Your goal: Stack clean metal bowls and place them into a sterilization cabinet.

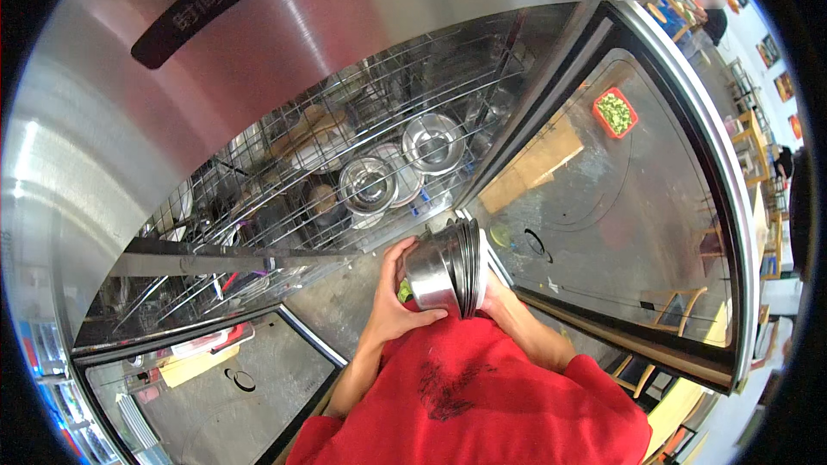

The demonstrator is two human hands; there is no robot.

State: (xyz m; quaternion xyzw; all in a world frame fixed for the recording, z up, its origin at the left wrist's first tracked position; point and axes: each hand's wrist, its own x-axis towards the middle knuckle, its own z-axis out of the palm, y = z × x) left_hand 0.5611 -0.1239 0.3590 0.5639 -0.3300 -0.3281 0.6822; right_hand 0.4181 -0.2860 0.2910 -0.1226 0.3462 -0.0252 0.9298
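Between my two hands is a stack of metalware, turned on its side in front of my chest. A shiny steel bowl or pot (pixel 429 274) forms its left end. Several thin metal dishes (pixel 464 265) are pressed together beside it, and a white dish (pixel 483 265) closes the right end. My left hand (pixel 395 300) grips the steel piece, fingers on its far side and thumb along the near side. My right hand (pixel 496 294) supports the white end; most of its fingers are hidden behind it. Ahead is a cabinet with wire racks (pixel 323 161), holding steel bowls (pixel 368 185).
Glass doors with dark frames stand open at the left (pixel 258 381) and right (pixel 646 206). Through the right pane appear cardboard (pixel 536 161) and a red basket of chopped greens (pixel 615 113). The cabinet's steel front (pixel 310 26) overhangs the racks. A person (pixel 714 19) is far right.
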